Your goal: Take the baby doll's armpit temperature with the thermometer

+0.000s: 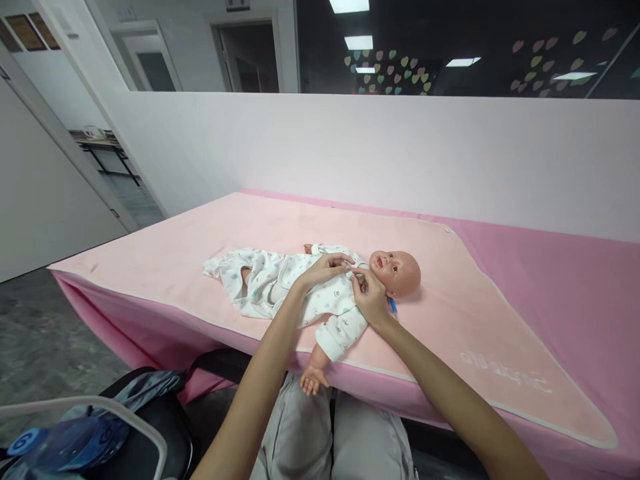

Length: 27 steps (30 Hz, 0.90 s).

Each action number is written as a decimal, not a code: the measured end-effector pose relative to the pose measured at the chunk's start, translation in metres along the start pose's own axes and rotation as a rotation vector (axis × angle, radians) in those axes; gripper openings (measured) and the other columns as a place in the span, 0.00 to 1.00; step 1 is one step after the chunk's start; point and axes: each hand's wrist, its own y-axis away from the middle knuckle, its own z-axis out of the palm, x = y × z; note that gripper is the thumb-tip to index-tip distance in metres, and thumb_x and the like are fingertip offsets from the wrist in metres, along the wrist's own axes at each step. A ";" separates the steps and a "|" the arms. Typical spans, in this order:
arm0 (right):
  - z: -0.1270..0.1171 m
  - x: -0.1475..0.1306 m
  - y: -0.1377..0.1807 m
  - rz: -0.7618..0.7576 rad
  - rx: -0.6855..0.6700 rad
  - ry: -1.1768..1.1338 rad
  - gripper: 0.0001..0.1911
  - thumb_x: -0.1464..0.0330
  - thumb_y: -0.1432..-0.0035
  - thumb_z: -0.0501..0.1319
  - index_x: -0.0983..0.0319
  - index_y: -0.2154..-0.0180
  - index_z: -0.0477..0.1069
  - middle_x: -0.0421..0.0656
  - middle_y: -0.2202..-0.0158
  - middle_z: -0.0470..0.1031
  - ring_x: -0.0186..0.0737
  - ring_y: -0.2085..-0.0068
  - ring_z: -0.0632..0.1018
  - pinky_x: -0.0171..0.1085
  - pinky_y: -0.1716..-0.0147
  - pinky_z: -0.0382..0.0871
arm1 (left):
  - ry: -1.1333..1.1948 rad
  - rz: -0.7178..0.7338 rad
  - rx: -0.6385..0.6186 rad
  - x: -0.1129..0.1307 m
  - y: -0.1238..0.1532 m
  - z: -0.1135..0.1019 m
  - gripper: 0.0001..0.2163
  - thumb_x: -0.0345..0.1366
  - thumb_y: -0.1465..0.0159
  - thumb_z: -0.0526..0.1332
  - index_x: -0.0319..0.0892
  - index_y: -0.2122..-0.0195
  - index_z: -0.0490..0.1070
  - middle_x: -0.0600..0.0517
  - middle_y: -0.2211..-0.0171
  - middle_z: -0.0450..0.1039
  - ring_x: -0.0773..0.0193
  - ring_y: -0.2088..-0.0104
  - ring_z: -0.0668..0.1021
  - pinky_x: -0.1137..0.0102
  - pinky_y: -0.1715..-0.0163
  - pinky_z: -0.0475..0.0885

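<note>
A baby doll [403,272] lies on its back, its head to the right. It wears a white patterned baby romper [325,300]. At the upper chest, just below the neck, my left hand [327,268] pinches the romper's front. Right beside it my right hand [369,293] has thumb and fingers closed on the cloth near the collar. What exactly lies between the fingertips is too small to make out. One doll arm [315,370] hangs over the near table edge. Close to the doll's neck, a small blue strip [393,306] shows behind my right wrist.
A pale pink mat [480,320] lies over a darker pink cloth [590,287] on the table. A white wall [375,147] rises behind it. At the lower left, a black chair [150,427] holds a blue-capped water bottle [70,443] and some cloth.
</note>
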 end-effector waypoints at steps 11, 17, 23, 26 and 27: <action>-0.002 -0.004 -0.001 -0.020 0.062 0.027 0.13 0.71 0.41 0.50 0.61 0.60 0.71 0.45 0.63 0.71 0.38 0.60 0.73 0.38 0.58 0.68 | -0.146 0.074 -0.004 0.001 0.002 0.001 0.18 0.37 0.49 0.66 0.36 0.58 0.71 0.49 0.69 0.72 0.68 0.70 0.73 0.74 0.70 0.66; -0.002 -0.007 0.000 -0.001 0.065 0.239 0.17 0.71 0.42 0.50 0.63 0.52 0.68 0.50 0.58 0.66 0.40 0.59 0.72 0.37 0.63 0.69 | -0.179 0.087 -0.055 0.012 0.039 -0.012 0.23 0.32 0.48 0.64 0.41 0.50 0.67 0.45 0.50 0.68 0.59 0.51 0.71 0.66 0.51 0.66; 0.015 -0.029 -0.013 -0.341 -0.260 0.441 0.19 0.73 0.45 0.51 0.59 0.52 0.67 0.45 0.57 0.70 0.36 0.64 0.73 0.31 0.72 0.64 | -0.427 0.129 0.275 -0.001 0.074 -0.018 0.14 0.36 0.45 0.62 0.40 0.57 0.72 0.46 0.56 0.72 0.59 0.54 0.73 0.63 0.51 0.66; 0.025 -0.035 -0.017 -0.299 -0.313 0.482 0.14 0.73 0.46 0.52 0.59 0.59 0.70 0.42 0.66 0.71 0.35 0.68 0.72 0.32 0.75 0.60 | -0.532 0.177 0.370 -0.007 0.071 -0.013 0.10 0.36 0.44 0.62 0.41 0.62 0.74 0.47 0.59 0.74 0.59 0.56 0.74 0.64 0.53 0.67; 0.027 -0.036 -0.017 -0.283 -0.293 0.480 0.13 0.73 0.47 0.52 0.59 0.60 0.70 0.42 0.67 0.71 0.35 0.69 0.72 0.32 0.75 0.59 | -0.543 0.186 0.386 -0.008 0.070 -0.011 0.10 0.36 0.44 0.62 0.41 0.62 0.75 0.48 0.59 0.74 0.59 0.56 0.74 0.64 0.53 0.67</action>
